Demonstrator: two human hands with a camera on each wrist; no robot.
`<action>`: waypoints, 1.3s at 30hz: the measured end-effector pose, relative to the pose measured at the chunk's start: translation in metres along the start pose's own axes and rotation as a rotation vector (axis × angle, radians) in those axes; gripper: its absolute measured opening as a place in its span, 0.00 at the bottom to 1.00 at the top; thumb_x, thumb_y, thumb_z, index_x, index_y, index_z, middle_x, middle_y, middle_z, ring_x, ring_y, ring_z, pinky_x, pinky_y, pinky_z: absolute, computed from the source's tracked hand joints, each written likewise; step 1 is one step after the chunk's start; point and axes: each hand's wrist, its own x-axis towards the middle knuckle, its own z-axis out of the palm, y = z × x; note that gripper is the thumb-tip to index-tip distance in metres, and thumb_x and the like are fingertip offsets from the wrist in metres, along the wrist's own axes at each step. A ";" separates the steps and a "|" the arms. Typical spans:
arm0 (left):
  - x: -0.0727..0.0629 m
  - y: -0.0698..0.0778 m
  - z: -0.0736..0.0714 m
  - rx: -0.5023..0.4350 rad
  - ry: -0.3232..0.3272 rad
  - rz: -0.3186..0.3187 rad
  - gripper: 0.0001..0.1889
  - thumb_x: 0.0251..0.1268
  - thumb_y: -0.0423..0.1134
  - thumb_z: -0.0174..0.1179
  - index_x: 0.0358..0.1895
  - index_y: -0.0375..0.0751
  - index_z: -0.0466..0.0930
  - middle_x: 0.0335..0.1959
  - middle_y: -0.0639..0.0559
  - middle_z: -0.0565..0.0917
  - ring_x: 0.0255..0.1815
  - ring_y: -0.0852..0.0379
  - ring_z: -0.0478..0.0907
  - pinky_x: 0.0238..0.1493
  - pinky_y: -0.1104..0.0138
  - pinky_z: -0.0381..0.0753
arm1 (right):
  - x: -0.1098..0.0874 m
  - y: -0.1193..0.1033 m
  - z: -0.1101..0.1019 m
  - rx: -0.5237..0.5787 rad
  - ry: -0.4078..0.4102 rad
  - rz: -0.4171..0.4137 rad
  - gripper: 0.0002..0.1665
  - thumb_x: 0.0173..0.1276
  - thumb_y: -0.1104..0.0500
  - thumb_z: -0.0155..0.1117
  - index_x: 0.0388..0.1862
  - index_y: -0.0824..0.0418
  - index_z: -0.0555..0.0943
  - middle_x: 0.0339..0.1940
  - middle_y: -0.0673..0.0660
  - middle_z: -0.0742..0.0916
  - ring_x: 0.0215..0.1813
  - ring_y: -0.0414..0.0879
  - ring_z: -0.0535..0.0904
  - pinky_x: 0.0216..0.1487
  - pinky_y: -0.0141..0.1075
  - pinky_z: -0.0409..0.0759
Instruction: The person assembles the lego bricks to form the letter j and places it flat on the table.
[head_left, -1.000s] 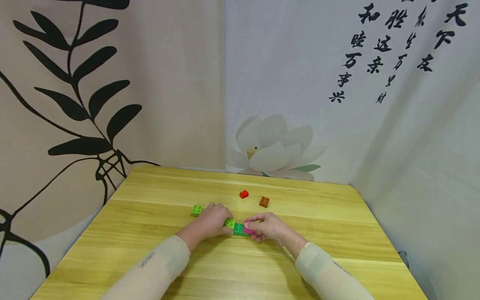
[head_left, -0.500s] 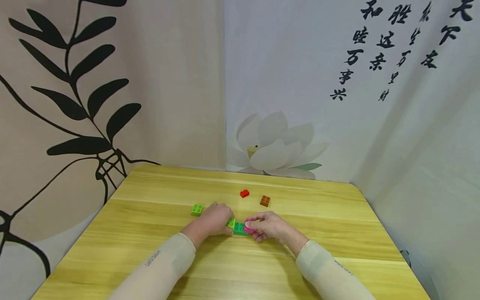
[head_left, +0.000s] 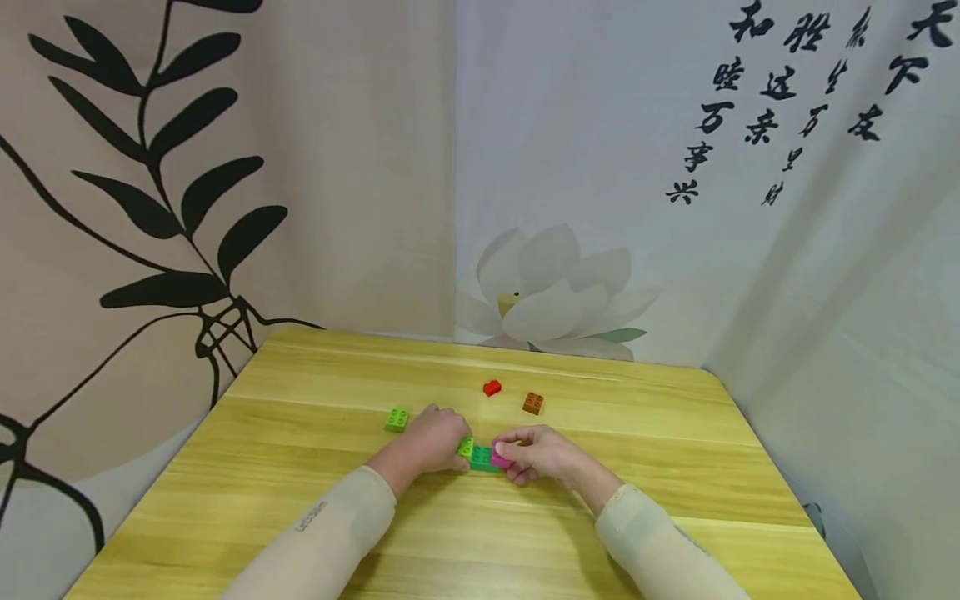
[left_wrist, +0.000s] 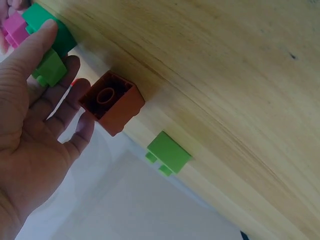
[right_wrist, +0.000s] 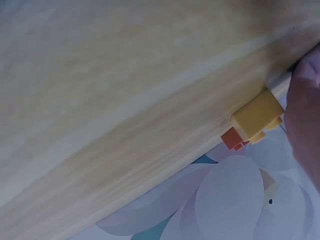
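Note:
In the head view, my left hand (head_left: 429,440) holds a lime green toy brick (head_left: 466,448) at the left end of a darker green brick (head_left: 484,459). The left wrist view shows its thumb across the green brick (left_wrist: 60,36) and its fingers behind the lime one (left_wrist: 52,68). My right hand (head_left: 546,456) pinches a pink brick (head_left: 500,455) at the green brick's right end, studs up. Whether the pink brick is pressed fully down cannot be made out. At the right wrist view's edge, my right hand (right_wrist: 306,110) shows only in part.
A loose lime brick (head_left: 397,419), a red brick (head_left: 492,387) and a brown brick (head_left: 533,403) lie farther back on the wooden table (head_left: 465,542). Another brown brick (left_wrist: 117,104) lies tipped by my left fingers. A yellow brick (right_wrist: 258,115) lies beyond my right hand.
My left hand has slid slightly right, covering more of the lime brick it holds. The right hand keeps its pinch on the pink brick. The head view has shifted a little.

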 end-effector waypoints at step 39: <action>0.001 0.002 0.000 -0.001 -0.012 -0.021 0.18 0.58 0.52 0.81 0.46 0.45 0.92 0.37 0.58 0.90 0.42 0.58 0.79 0.69 0.51 0.76 | -0.039 0.024 -0.058 -0.788 0.343 -0.178 0.29 0.65 0.63 0.80 0.66 0.53 0.86 0.63 0.57 0.89 0.55 0.49 0.86 0.60 0.51 0.87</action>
